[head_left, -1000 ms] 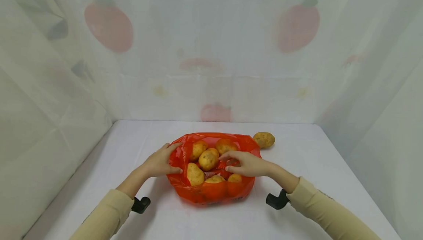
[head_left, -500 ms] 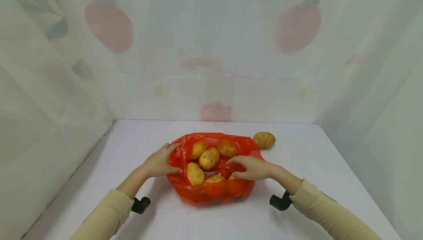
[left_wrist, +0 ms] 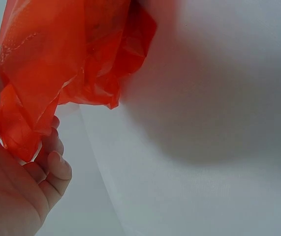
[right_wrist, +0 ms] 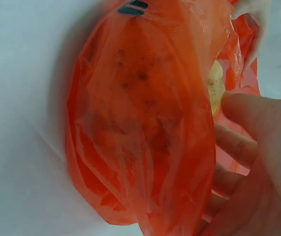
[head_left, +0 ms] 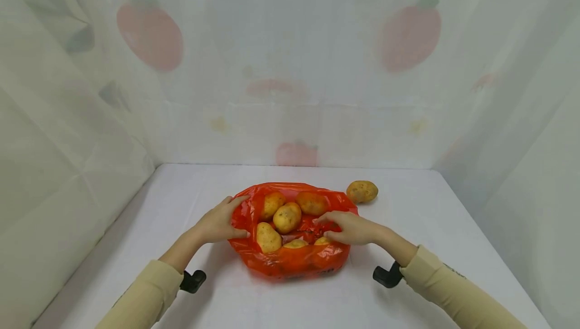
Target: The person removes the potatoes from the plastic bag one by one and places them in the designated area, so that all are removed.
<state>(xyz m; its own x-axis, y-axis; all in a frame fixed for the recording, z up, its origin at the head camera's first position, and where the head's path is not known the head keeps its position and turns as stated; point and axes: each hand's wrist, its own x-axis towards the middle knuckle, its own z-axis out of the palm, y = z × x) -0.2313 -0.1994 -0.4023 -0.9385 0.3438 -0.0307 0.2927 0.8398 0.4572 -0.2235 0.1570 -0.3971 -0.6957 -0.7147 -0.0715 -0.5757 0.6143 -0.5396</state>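
Currently both hands (head_left: 220,222) at red bag (head_left: 290,264) (several potatoes (head_left: 287,218) inside).

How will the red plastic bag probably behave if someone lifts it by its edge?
The red bag would probably sag, since its thin film creases by the left hand. It may feel bottom-heavy, with several potatoes inside. Those could roll out, as its mouth gapes.

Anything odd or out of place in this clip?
One potato lies loose on the table, by the bag's far right corner, while the other visible potatoes sit inside. Nothing visibly spilled.
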